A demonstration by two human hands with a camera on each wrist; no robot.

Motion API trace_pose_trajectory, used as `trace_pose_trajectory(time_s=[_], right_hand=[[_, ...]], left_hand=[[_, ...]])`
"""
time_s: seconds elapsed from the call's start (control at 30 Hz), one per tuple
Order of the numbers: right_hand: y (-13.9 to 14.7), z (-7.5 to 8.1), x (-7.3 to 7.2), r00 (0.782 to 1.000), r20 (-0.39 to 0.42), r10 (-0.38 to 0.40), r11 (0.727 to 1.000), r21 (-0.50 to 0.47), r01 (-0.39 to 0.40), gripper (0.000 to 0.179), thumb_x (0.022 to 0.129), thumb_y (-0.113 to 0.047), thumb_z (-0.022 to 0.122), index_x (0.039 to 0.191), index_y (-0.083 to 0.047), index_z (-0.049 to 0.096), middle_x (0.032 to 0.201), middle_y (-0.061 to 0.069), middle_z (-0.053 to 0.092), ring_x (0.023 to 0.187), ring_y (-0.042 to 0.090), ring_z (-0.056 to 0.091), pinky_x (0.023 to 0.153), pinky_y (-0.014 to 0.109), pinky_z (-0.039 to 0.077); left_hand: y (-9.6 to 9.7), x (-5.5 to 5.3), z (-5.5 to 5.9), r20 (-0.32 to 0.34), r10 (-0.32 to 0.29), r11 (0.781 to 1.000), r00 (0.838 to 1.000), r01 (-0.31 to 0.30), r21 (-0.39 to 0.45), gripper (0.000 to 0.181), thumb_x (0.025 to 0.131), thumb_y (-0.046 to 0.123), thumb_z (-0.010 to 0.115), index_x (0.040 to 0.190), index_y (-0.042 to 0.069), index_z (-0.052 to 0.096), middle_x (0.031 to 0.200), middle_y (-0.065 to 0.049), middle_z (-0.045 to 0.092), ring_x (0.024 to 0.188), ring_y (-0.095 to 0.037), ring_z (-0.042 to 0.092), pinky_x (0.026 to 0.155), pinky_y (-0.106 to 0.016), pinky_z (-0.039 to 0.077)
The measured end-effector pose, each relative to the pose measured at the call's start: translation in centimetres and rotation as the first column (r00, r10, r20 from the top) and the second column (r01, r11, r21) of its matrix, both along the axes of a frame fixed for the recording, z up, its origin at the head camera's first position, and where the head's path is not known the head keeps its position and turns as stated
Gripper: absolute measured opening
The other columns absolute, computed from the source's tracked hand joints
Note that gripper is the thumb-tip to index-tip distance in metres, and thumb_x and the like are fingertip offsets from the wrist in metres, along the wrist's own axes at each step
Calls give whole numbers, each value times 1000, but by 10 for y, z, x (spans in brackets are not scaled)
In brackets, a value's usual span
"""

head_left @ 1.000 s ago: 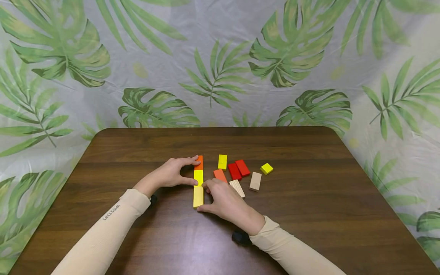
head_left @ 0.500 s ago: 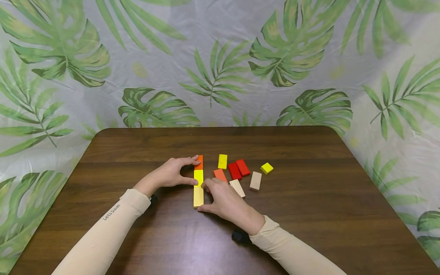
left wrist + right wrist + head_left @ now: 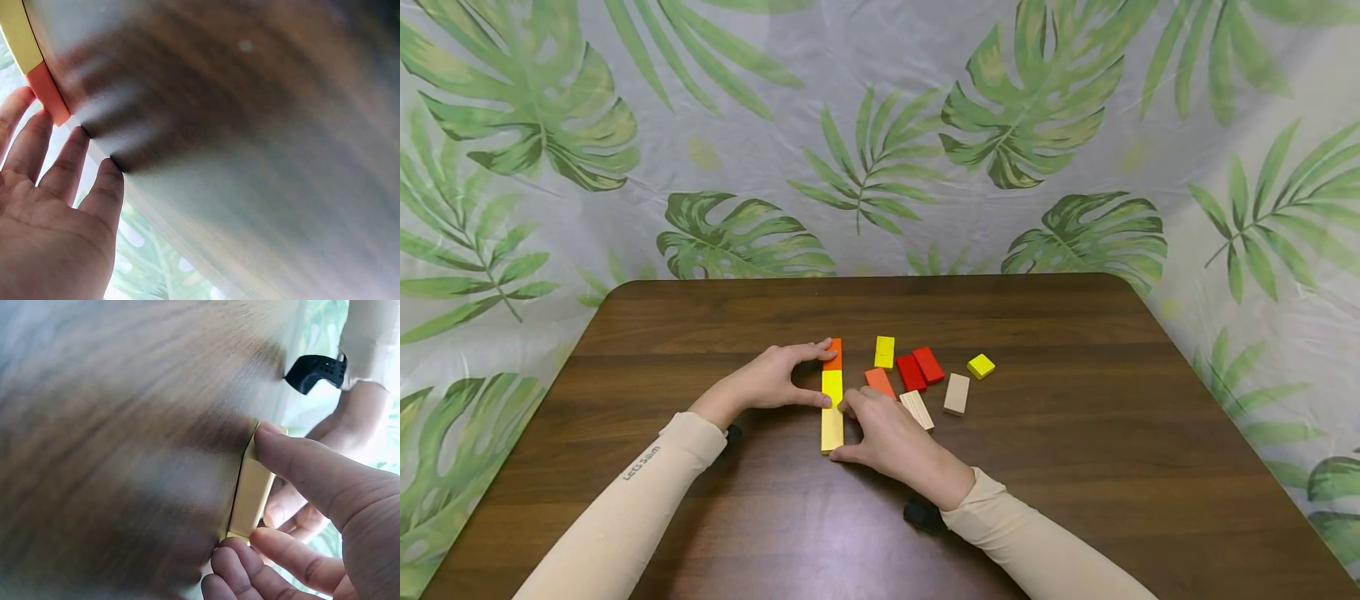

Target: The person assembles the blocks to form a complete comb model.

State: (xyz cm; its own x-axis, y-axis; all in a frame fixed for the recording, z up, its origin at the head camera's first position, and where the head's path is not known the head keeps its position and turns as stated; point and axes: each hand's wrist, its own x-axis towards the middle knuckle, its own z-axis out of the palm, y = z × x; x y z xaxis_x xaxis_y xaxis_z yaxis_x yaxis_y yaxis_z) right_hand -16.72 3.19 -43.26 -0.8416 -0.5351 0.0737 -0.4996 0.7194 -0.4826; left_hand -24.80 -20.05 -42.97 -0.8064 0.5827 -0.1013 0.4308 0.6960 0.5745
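Note:
Three blocks lie end to end in a straight row on the table: an orange block point(image 3: 836, 358) farthest away, a bright yellow block point(image 3: 832, 385) in the middle and a pale yellow block point(image 3: 832, 429) nearest. My left hand point(image 3: 772, 377) touches the row from the left, fingertips at the orange block and thumb at the yellow one. In the left wrist view its fingers are fairly straight and spread. My right hand point(image 3: 891, 433) pinches the pale yellow block lengthwise, thumb at the near end and index finger by the joint; the right wrist view shows this grip.
Right of the row lie loose blocks: a yellow block point(image 3: 884, 352), two red blocks point(image 3: 920, 369), a light orange block point(image 3: 879, 382), a striped wood block point(image 3: 917, 409), a plain wood block point(image 3: 957, 394) and a small yellow block point(image 3: 981, 366). A leaf-print cloth point(image 3: 880, 150) hangs behind the table.

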Motion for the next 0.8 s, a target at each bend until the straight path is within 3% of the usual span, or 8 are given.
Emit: trace_pose_trajectory(time_s=[0.23,0.53,0.8], right_hand=[[1,-1,0,1000,-22,6,1000,-6,-6,50,78,-28,99,108,-4,67,95,5,65,83,15,54,72,26,49],[2,-1,1,999,-49,15,1000,-12,-15,52,77,-27,100,110,-4,67,95,4,65,83,15,56,72,27,51],[2,-1,0,1000,-26,11,1000,-4,-11,52,78,-29,99,110,-4,67,97,5,65,85,15,56,74,28,52]], left_hand=[[2,3,1,-17,-25,1000,1000,25,-1,98,82,49,93,161,10,50,175,-3,36,162,-34,36,129,-59,34],[2,4,1,-48,-32,999,998,30,-25,101,82,54,92,162,10,49,175,-4,37,161,-34,37,128,-60,35],[3,2,-1,-80,-35,998,996,30,-58,106,80,61,90,163,10,47,173,-5,41,159,-35,41,126,-61,37]])
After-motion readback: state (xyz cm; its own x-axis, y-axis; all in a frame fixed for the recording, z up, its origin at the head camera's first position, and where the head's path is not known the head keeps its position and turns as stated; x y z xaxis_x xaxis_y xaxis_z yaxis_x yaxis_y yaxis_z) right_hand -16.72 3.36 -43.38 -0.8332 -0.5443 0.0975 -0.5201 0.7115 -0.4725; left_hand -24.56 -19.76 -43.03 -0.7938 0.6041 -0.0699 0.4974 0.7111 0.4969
